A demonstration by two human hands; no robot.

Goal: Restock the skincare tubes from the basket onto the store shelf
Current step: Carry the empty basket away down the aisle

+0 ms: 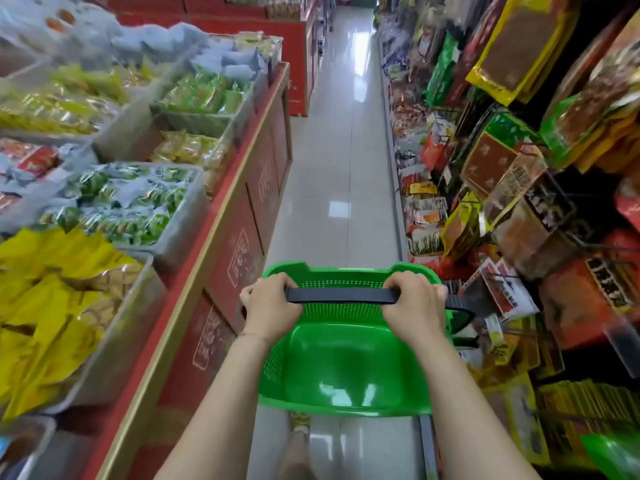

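Over the aisle floor (341,174), my left hand (272,303) and right hand (414,306) clamp the basket (346,362) handle (343,295); carrying, I next need the skincare shelf.

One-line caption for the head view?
Left hand and right hand grip the black handle of a green basket in a snack aisle.

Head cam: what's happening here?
A person is in a shop aisle, the left hand and right hand both gripping the black handle of a green plastic basket held out in front. No skincare tubes show inside it; its floor looks bare. On the left are bins of packaged snacks, on the right hanging packets.
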